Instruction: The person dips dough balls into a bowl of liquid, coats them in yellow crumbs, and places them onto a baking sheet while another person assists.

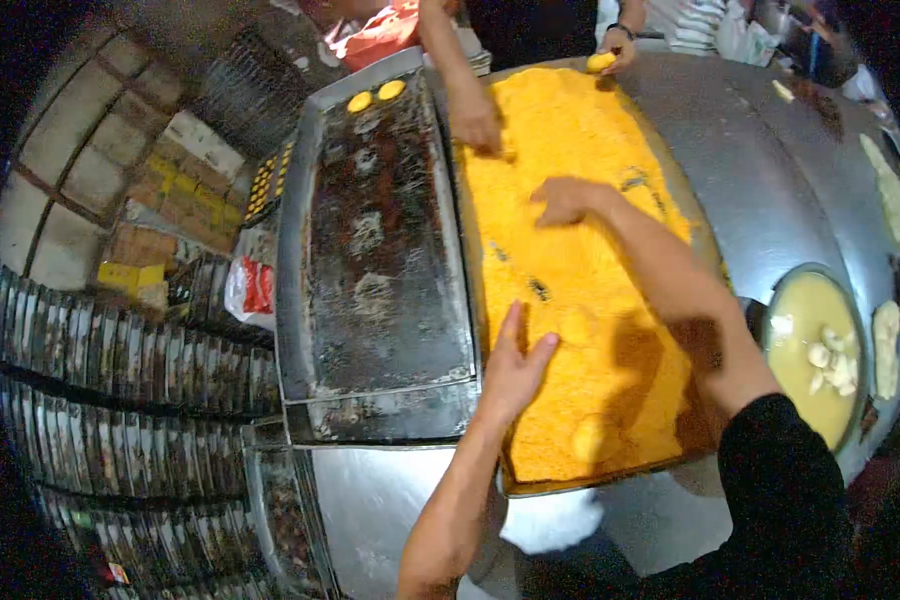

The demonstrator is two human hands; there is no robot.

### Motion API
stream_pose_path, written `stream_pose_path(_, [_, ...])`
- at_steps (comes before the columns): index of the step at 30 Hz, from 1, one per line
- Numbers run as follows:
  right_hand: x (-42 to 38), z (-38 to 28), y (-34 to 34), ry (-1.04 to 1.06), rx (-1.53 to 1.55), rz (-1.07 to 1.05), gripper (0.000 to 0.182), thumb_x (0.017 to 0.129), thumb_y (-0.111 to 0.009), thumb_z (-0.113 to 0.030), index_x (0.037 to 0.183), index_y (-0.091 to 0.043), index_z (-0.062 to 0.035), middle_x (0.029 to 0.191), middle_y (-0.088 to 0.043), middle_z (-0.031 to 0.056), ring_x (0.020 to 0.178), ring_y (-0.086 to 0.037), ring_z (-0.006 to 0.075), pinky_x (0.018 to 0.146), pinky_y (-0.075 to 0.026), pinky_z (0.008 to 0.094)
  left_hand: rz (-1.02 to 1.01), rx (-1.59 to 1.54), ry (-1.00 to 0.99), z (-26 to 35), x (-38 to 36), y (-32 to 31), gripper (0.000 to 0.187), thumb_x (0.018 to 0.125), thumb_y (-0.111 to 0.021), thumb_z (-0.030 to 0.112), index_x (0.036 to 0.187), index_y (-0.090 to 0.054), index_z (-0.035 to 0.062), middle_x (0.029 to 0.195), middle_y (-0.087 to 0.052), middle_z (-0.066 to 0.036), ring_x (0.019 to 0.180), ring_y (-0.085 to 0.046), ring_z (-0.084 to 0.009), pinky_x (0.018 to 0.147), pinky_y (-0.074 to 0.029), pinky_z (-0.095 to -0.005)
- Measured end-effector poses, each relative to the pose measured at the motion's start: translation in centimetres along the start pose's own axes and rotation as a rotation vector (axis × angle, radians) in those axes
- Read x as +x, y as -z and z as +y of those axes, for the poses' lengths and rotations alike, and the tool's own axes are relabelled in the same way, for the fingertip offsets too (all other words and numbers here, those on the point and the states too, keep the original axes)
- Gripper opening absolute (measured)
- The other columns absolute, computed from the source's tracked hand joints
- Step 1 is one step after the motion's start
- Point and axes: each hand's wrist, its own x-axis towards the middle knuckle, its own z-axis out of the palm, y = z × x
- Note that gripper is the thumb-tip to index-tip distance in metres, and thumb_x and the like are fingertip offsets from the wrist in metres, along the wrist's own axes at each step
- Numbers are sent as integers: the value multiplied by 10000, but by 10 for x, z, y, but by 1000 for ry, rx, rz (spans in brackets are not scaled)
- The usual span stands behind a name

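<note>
A long tray of bright yellow crumbs (pixel 540 390) lies in front of me, with a few round dough pieces (pixel 590 436) half sunk in it. My left hand (pixel 515 370) is at the tray's left edge, thumb and fingers spread, holding nothing. Farther up, my right hand (pixel 572 202) reaches down to the crumbs with bent fingers apart; I make out nothing in it. Dark patches of tray bottom show through the crumbs. To the left stands a dark baking tray (pixel 380 240) with two yellow rounds (pixel 375 96) at its far end.
Across from me, a person's hand (pixel 475 122) touches the crumbs; their other hand (pixel 620 48) holds a yellow piece (pixel 600 62). A bowl (pixel 808 335) of yellowish liquid with pale lumps sits at right on the metal table (pixel 710 130). Racked trays (pixel 135 430) fill the lower left.
</note>
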Motion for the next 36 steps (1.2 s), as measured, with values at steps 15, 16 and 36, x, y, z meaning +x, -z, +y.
stream_pose_path(15, [-169, -23, -33, -363, 279, 4, 807, 823, -554, -575, 1370, -388, -5, 1388, -388, 253, 1302, -363, 362, 1080, -288, 393, -135, 5, 189, 23, 9, -13, 767, 884, -588, 384, 1398, -249, -74, 1425, -335, -227, 1306, -364, -309, 1055, -321, -348])
stream_pose_path(16, [-181, -33, -34, -364, 268, 7, 807, 823, -554, -575, 1370, -388, -5, 1388, -388, 253, 1302, -363, 362, 1080, -288, 393, -133, -3, 181, 42, 6, -21, 767, 884, -588, 384, 1398, -249, -74, 1425, -335, -227, 1306, -364, -309, 1055, -321, -348])
stream_pose_path(36, [-179, -43, 51, -387, 941, 402, 693, 878, -570, -451, 1422, -318, -102, 1329, -476, 157, 1235, -445, 288, 936, -453, 446, -104, 73, 25, 138, 117, -18, 786, 845, -580, 498, 1379, -335, -25, 1411, -371, -223, 1279, -407, -306, 1022, -359, -400])
